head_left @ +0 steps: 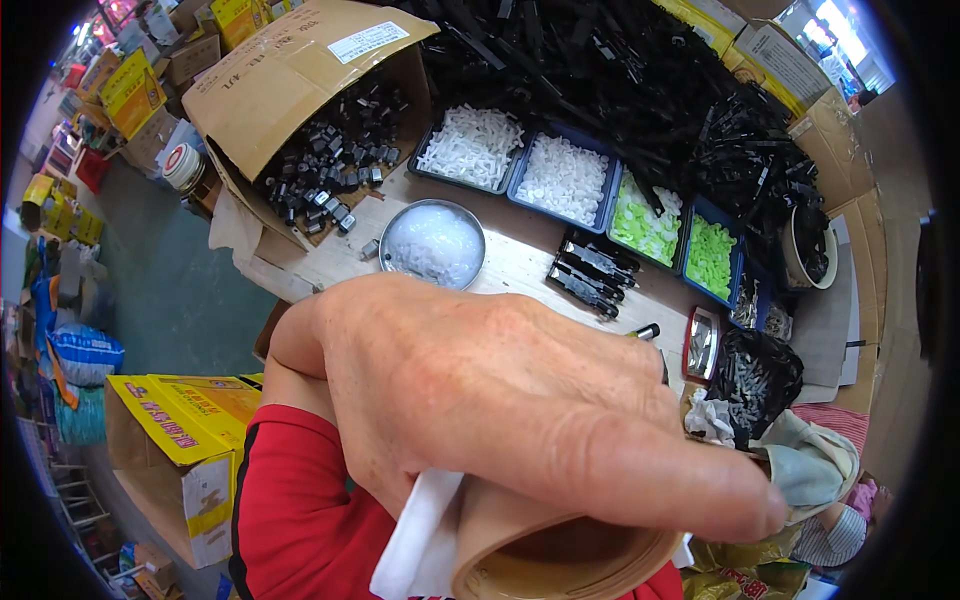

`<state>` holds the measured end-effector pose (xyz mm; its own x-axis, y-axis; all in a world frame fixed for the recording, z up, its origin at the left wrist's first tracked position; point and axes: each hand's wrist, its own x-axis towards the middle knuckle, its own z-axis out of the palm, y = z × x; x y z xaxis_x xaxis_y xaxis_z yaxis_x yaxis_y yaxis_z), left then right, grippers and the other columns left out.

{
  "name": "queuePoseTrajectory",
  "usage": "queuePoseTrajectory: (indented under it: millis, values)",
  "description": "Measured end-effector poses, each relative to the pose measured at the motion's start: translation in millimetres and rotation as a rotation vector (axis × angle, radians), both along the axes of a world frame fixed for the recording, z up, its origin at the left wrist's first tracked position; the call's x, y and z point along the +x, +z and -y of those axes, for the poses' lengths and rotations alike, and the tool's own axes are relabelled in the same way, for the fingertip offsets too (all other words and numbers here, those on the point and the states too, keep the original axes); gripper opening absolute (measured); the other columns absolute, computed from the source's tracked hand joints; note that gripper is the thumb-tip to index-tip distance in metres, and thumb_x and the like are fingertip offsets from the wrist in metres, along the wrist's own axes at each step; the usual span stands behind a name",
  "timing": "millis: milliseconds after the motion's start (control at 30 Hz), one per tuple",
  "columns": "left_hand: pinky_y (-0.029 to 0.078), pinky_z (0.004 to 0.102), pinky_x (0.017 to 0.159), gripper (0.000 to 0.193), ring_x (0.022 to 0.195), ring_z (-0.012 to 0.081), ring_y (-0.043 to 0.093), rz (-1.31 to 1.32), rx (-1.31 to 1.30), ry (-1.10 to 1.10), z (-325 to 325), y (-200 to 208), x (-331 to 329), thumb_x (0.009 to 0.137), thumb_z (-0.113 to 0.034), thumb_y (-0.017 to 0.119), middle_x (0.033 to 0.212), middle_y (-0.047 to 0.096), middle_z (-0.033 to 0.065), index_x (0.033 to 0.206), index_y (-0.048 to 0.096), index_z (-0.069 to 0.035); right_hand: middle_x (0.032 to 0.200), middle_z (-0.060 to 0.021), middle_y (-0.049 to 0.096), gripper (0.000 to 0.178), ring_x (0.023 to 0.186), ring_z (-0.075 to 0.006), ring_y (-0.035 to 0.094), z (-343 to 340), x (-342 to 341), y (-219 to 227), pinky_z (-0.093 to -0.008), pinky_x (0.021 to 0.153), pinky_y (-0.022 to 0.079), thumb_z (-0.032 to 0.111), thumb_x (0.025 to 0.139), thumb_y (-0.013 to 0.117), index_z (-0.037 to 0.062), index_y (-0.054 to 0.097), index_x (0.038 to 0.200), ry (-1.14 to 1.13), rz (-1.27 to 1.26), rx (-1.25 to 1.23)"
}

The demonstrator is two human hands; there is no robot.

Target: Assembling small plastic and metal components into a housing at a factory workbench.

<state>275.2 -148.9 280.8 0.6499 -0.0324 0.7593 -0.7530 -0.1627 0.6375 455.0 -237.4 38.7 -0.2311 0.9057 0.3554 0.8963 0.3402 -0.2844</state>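
My left hand [500, 390] fills the middle of the view, very close, its back toward me and the thumb stretched to the right. Beneath it is a tan hollow cylinder [490, 545] with a round open mouth, and the hand appears wrapped round it. The far fingers are mostly hidden behind the hand. A white folded piece [420, 535], paper or cloth, sticks out beside the cylinder under the palm. My left sleeve [300, 490] is red with a dark stripe. My right hand does not show.
Behind the hand, a table holds a round dish [433, 240] of whitish pieces, trays of white parts [563, 178] and green parts [710, 255], black parts [590, 275] and a black heap [570, 60]. A tipped carton [290, 75] spills dark metallic pieces; a yellow carton [180, 420] stands left.
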Motion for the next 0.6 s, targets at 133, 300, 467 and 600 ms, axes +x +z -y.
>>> queuePoseTrajectory:
  millis: [133, 300, 467, 600]
  values:
    - [0.048, 0.0207, 0.050, 0.031, 0.058, 0.0153, 0.059, -0.005, -0.003, 0.016, -2.8, 2.4, 3.7, 0.073, -0.008, 0.068, 0.075, 0.063, 0.0116, 0.099, 0.060, 0.007, 0.121, 0.0011, 0.051, 0.036, 0.102, -0.0184, 0.048, -1.4, 0.2, 0.9, -0.0382, 0.087, 0.031, 0.015, 0.072, 0.063, 0.0097, 0.057, 0.107, -0.012, 0.043, 0.012]
    - [0.049, 0.0208, 0.052, 0.030, 0.060, 0.0157, 0.060, -0.014, -0.012, 0.040, 5.5, 2.4, 4.6, 0.073, -0.008, 0.069, 0.077, 0.064, 0.0125, 0.097, 0.060, 0.007, 0.122, 0.0001, 0.051, 0.036, 0.104, -0.0187, 0.047, -2.0, 1.6, -0.6, -0.0375, 0.086, 0.031, 0.015, 0.072, 0.063, 0.0097, 0.057, 0.107, 0.016, 0.027, -0.019]
    - [0.047, 0.0209, 0.049, 0.030, 0.058, 0.0149, 0.059, 0.014, 0.008, 0.030, 1.9, 3.3, 8.4, 0.073, -0.007, 0.069, 0.074, 0.062, 0.0114, 0.098, 0.060, 0.007, 0.122, -0.0008, 0.051, 0.037, 0.103, -0.0192, 0.048, -1.7, 2.4, -2.3, -0.0366, 0.084, 0.033, 0.014, 0.072, 0.063, 0.0094, 0.057, 0.107, 0.005, 0.000, -0.021]
    - [0.044, 0.0211, 0.044, 0.030, 0.054, 0.0136, 0.056, 0.052, 0.037, 0.037, 3.3, 5.7, 7.4, 0.073, -0.006, 0.068, 0.070, 0.060, 0.0098, 0.098, 0.061, 0.006, 0.121, -0.0011, 0.052, 0.037, 0.103, -0.0193, 0.048, -1.1, 1.0, -13.4, -0.0363, 0.084, 0.033, 0.014, 0.071, 0.063, 0.0091, 0.057, 0.108, -0.003, -0.031, -0.035]
